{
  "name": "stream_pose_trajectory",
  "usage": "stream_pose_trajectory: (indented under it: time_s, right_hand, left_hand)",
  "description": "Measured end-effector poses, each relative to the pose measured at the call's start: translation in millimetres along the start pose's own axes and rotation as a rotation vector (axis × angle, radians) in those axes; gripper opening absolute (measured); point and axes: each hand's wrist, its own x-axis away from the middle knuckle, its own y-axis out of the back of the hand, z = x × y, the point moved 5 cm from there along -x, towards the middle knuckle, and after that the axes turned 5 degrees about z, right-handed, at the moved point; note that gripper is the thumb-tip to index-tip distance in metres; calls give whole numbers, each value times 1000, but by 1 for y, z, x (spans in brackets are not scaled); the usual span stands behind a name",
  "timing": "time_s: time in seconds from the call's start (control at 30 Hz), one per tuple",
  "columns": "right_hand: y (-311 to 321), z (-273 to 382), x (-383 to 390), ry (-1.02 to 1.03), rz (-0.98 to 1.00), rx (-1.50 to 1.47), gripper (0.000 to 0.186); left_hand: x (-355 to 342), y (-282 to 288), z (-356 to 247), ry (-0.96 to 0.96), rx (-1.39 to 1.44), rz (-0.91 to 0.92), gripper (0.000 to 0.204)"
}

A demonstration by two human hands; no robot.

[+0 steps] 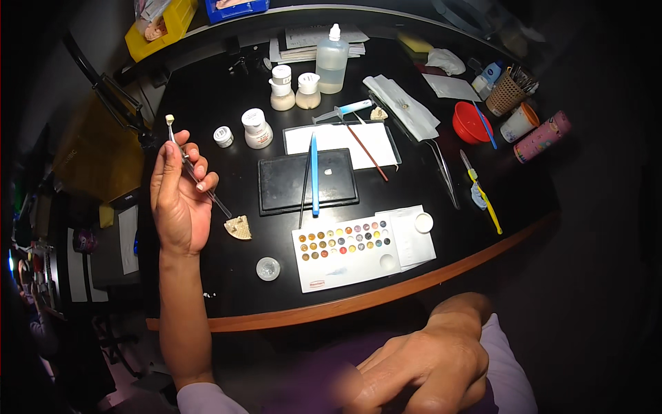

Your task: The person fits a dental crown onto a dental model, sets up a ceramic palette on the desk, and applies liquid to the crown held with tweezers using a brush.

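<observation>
My left hand (183,200) is raised over the left side of the desk, its fingers closed round slim metal tweezers (187,165). At the upper tip of the tweezers sits a small cream tooth-shaped crown (169,119). Their other end points down toward a beige honeycomb-patterned piece (238,228) on the desk. Close to the camera at the lower edge is my right hand (431,366), back upward and fingers bent. Its fingertips are blurred or cut off, so I cannot make out whether it holds anything. Beyond it lies a white palette (345,272) with rows of coloured paste wells.
A black slab (272,183) bears a blue-handled tool (315,179). Behind stand powder jars (257,131) and a clear bottle (332,69). A small glass dish (268,269) sits left of the palette. Rightward are tweezers (445,172), a yellow-handled knife (486,200) and a red bowl (470,124).
</observation>
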Motion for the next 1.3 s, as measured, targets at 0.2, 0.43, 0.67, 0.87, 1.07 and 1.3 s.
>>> stream_pose_trajectory:
  time_s: [0.2,0.43,0.67,0.87,1.07,1.3]
  right_hand:
    - [1,-10,17,-7,267,-54,22]
    - [-11,-5,36,-67,338,219,22]
    - [-37,23,20,58,114,887,37]
    - [-38,37,51,134,101,978,30]
    - [16,92,91,-180,-216,953,11]
    - [102,101,195,-469,-1018,1392,19]
  left_hand:
    - [8,-5,4,45,-79,17,31]
    - [10,-2,7,35,-151,32,29]
    - [0,15,0,-25,-265,18,31]
    - [-7,11,12,-22,-418,-31,32]
    - [3,-4,2,-184,-811,-50,29]
    - [4,-10,3,-350,-870,-8,13]
